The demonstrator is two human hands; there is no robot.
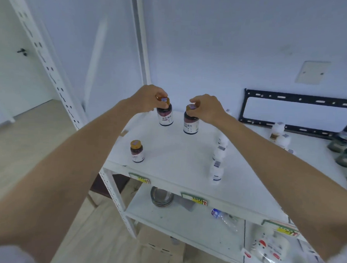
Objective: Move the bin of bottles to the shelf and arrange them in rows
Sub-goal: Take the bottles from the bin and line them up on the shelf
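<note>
- My left hand (148,98) and right hand (207,108) each pinch an amber-capped pill bottle by its cap: left bottle (165,116), right bottle (191,122).
- Both stand at the white shelf's (173,151) twelve o'clock; a third bottle (137,151) waits at eight.
- They look light, rigid, smooth; I judge the cap the surest hold.
- White bottles (217,165) line three o'clock before pale walls.

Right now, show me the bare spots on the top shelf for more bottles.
Free: the middle of the top shelf, between the lone brown bottle at front left, the two held bottles at the back, and the white bottle column. Crowded: right of that column, white bottles and dark jars.
</note>
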